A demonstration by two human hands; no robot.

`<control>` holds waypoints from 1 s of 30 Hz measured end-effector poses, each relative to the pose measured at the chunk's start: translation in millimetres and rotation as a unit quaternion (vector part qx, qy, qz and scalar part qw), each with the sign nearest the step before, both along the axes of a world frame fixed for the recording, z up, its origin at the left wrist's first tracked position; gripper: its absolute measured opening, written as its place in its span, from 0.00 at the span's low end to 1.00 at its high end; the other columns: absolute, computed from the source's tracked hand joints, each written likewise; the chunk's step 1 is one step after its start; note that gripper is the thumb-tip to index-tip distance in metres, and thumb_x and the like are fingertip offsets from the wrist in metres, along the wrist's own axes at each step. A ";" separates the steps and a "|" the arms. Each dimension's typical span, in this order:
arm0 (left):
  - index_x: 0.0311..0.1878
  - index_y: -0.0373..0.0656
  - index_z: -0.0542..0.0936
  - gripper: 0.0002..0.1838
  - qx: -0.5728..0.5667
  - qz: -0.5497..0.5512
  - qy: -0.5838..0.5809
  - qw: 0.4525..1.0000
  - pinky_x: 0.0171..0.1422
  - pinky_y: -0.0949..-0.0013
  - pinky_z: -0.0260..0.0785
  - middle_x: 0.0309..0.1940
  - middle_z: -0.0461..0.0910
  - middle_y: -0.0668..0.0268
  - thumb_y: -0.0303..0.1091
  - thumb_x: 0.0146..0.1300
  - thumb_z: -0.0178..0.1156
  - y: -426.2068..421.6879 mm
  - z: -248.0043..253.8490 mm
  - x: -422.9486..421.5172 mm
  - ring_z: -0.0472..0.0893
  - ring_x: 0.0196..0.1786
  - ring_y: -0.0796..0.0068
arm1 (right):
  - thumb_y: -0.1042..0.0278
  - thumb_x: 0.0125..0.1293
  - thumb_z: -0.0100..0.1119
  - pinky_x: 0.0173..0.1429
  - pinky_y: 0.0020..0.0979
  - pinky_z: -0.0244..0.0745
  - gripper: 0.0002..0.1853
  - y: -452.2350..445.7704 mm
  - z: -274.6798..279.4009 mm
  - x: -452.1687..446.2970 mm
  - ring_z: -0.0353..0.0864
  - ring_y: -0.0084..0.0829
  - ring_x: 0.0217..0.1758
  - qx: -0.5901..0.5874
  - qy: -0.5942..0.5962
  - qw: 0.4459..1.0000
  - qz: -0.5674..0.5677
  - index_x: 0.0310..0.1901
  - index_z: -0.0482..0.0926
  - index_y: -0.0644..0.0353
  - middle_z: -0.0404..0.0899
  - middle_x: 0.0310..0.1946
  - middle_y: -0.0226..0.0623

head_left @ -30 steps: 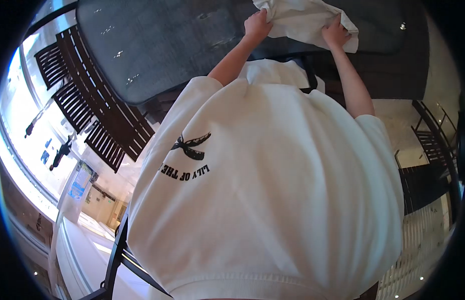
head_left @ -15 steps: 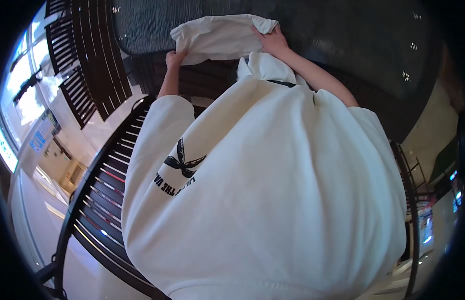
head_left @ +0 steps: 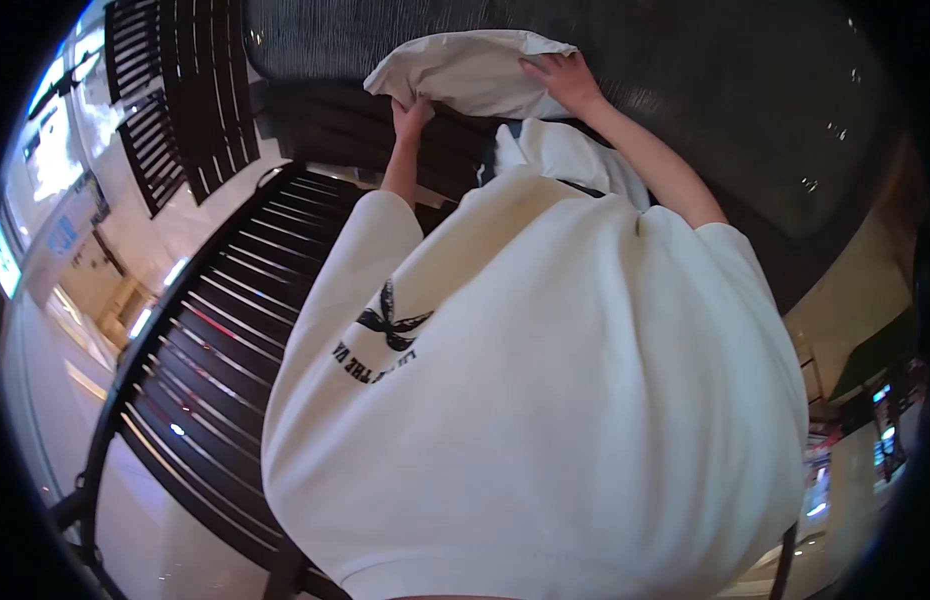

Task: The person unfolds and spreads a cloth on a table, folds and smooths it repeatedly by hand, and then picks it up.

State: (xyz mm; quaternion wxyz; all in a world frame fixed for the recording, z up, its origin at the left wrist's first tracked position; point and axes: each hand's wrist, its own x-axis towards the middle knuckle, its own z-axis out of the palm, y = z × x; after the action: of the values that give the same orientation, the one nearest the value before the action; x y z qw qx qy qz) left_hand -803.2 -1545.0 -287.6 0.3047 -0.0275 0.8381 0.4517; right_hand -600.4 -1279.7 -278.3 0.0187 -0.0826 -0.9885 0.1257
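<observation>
A white cloth (head_left: 475, 70), loosely folded into a long strip, stretches between my two hands at the near edge of a dark table (head_left: 685, 60). My left hand (head_left: 412, 116) is closed on its lower left edge, pinching the fabric. At the right end, my right hand (head_left: 573, 84) grips the cloth, with some fingers lying across its surface. Whether the thumb is beneath is hidden. Below the strip, close to my body, lies a white bunched fabric (head_left: 575, 155) with a dark band beside it. I cannot tell what kind of item the cloth is.
My white shirt (head_left: 545, 400) with a black print fills the lower middle. On the left runs a dark slatted bench (head_left: 225, 330), with another slatted seat (head_left: 175, 100) beyond. A pale floor (head_left: 175, 540) shows at lower left.
My left hand has shifted right and slightly inward, and the cloth's left part now bends and creases more. The right hand stays on its end. The whole view has turned slightly.
</observation>
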 end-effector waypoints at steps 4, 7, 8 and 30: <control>0.65 0.33 0.61 0.42 -0.068 0.080 -0.052 0.993 0.59 0.58 0.65 0.57 0.69 0.56 0.49 0.53 0.65 50.2 5.2 -20.9 0.71 0.57 0.60 | 0.69 0.59 0.48 0.54 0.41 0.71 0.22 -0.6 -6.8 3.3 0.70 0.32 0.59 -0.077 0.032 0.997 -0.008 0.57 0.71 0.43 0.72 0.54 0.27; 0.65 0.32 0.60 0.42 -0.308 0.045 -0.128 0.942 0.60 0.57 0.64 0.60 0.67 0.56 0.53 0.56 0.60 53.7 -39.5 -62.6 0.70 0.59 0.59 | 0.69 0.56 0.50 0.50 0.31 0.77 0.20 -7.5 -7.6 -5.1 0.72 0.32 0.56 -0.087 0.081 0.992 -0.036 0.53 0.73 0.48 0.73 0.51 0.26; 0.65 0.32 0.60 0.42 -0.312 0.030 -0.124 0.941 0.60 0.57 0.64 0.60 0.67 0.56 0.53 0.56 0.60 53.0 -51.2 -73.7 0.70 0.59 0.59 | 0.69 0.55 0.52 0.47 0.30 0.78 0.19 -4.6 -0.4 -9.3 0.72 0.32 0.55 -0.086 0.082 0.992 -0.032 0.50 0.75 0.47 0.73 0.50 0.26; 0.46 0.35 0.79 0.25 -0.121 -0.586 -0.049 0.800 0.47 0.61 0.72 0.35 0.80 0.60 0.49 0.56 0.59 421.6 -22.1 240.1 0.79 0.41 0.67 | 0.63 0.57 0.50 0.53 0.43 0.72 0.24 182.0 -20.0 314.1 0.74 0.40 0.53 0.101 0.049 0.977 -0.184 0.57 0.74 0.44 0.75 0.50 0.34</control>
State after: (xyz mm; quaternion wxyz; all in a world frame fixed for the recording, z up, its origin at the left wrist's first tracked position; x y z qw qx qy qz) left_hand -563.0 -1123.5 -309.7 0.5457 0.4099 0.7265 0.0798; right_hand -286.3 -1097.7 -298.3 0.0983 -0.2542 -0.9619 0.0234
